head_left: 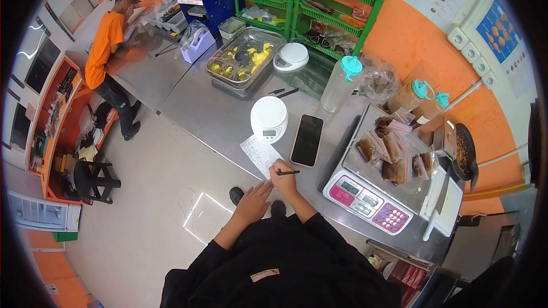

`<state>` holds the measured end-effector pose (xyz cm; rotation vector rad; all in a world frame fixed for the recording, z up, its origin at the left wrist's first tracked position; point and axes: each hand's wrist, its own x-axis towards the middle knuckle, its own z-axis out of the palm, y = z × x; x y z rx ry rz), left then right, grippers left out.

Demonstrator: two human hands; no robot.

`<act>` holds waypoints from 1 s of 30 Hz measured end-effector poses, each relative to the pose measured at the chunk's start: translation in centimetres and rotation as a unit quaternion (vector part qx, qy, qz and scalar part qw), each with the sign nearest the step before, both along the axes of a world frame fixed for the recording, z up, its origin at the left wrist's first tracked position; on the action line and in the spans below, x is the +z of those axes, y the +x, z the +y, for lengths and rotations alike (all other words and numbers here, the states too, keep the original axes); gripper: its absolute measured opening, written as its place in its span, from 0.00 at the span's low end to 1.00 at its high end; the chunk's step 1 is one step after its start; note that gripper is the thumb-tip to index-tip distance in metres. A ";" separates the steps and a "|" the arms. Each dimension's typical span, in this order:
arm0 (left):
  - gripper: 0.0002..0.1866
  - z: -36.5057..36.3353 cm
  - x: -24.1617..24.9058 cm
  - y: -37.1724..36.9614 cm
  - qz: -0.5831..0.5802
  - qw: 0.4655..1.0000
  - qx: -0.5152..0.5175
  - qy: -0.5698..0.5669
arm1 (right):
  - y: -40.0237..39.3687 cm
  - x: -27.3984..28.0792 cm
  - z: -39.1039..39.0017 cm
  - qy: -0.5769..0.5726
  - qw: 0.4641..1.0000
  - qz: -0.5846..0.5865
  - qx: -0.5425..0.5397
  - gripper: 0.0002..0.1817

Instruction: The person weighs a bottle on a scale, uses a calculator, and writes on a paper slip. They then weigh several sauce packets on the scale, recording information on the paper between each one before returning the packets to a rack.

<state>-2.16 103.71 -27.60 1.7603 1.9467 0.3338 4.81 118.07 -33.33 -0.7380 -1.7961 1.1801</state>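
My right hand (283, 179) is closed around a black pen (290, 172) over the lower edge of a handwritten sheet of paper (260, 155). With its fingers stretched out, my left hand (254, 202) lies at the table's edge, close to the paper's bottom corner, holding nothing. A round white kitchen scale (269, 115) stands at the top of the sheet. Right of it lies a smartphone (306, 140) with a dark screen.
Small bags of brown powder (394, 154) rest on a large digital scale (368, 199). A knife (432, 222) lies by a white board. Behind are a clear tray (245, 60) with yellow pieces, a bottle (341, 82) and green racks (319, 8). A person in orange (107, 40) stands left.
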 end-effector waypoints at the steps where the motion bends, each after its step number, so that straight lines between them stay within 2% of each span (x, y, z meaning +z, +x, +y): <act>1: 0.32 -0.1 0.0 0.0 -0.009 1.000 0.002 0.008 | -0.1 -0.1 0.0 0.002 1.000 -0.001 0.001 0.15; 11: 0.33 -0.1 0.6 0.2 -0.006 1.000 0.008 -0.009 | 0.1 0.6 0.0 0.016 0.999 -0.039 -0.001 0.15; 17: 0.34 0.0 0.8 0.1 0.012 1.000 -0.002 -0.016 | 0.0 -1.0 0.0 -0.005 0.999 -0.011 -0.043 0.15; 23: 0.33 -0.1 0.8 0.0 0.012 1.000 0.000 -0.021 | 0.1 0.9 -0.2 0.004 0.999 -0.025 -0.037 0.15; 26: 0.33 0.1 0.9 0.0 0.015 1.000 -0.001 -0.025 | 0.2 0.4 -0.1 -0.018 0.999 -0.024 -0.037 0.15; 30: 0.33 -0.1 0.8 0.1 0.014 1.000 -0.003 -0.027 | 0.2 0.0 0.0 0.010 0.999 -0.018 -0.047 0.15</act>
